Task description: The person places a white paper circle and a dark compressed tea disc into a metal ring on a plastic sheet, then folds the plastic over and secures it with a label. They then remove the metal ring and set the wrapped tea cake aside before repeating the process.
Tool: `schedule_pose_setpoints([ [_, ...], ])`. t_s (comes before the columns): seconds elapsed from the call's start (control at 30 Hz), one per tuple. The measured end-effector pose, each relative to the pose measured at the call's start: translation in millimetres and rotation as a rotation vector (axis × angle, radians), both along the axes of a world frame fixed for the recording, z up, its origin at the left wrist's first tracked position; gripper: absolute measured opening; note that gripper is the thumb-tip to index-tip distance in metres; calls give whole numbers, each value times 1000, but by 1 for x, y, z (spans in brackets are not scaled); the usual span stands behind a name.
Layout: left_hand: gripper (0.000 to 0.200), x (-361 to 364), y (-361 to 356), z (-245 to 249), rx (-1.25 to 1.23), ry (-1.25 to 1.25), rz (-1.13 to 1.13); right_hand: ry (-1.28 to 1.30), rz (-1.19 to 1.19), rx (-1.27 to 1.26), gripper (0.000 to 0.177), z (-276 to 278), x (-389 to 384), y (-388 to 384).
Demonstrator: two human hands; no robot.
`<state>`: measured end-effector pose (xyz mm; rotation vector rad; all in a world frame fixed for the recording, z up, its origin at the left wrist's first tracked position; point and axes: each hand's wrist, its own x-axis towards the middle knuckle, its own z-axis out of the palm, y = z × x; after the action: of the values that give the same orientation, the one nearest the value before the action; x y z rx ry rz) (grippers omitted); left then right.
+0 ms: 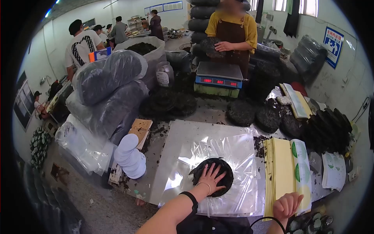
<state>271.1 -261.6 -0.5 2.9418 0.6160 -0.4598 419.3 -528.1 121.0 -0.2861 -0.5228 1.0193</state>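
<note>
My left hand [211, 180] lies with its fingers spread on a round black cake of what looks like dried seaweed [227, 165]. Beneath that cake is a clear plastic sheet [237, 156], spread over a pale flat board [163, 163]. My right hand [287, 205] is raised near the front edge, its fingers curled into a loose fist with nothing visible in them. Just beyond it stands a stack of yellow paper sheets [278, 167], beside green-and-white printed sheets [300, 156].
White paper discs [130, 156] and a brown cardboard piece [139, 130] lie to the left, below bulging plastic bags [105, 101]. More black cakes [239, 112] sit at the far side and right. A co-worker [230, 31] stands behind a digital scale [219, 74], holding a dark cake.
</note>
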Motion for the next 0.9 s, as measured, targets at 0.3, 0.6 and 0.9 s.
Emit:
schedule_pose_setpoints([
  [0.3, 80, -1, 1, 0, 8, -18, -33, -151, 113, -139, 25, -32, 55, 163],
  [0.6, 24, -150, -89, 131, -1324, -701, 59, -1324, -350, -872, 108, -124, 4, 11],
  [0.9, 103, -132, -69, 21, -62, -465, 569, -1022, -464, -638, 105, -79, -45, 179],
])
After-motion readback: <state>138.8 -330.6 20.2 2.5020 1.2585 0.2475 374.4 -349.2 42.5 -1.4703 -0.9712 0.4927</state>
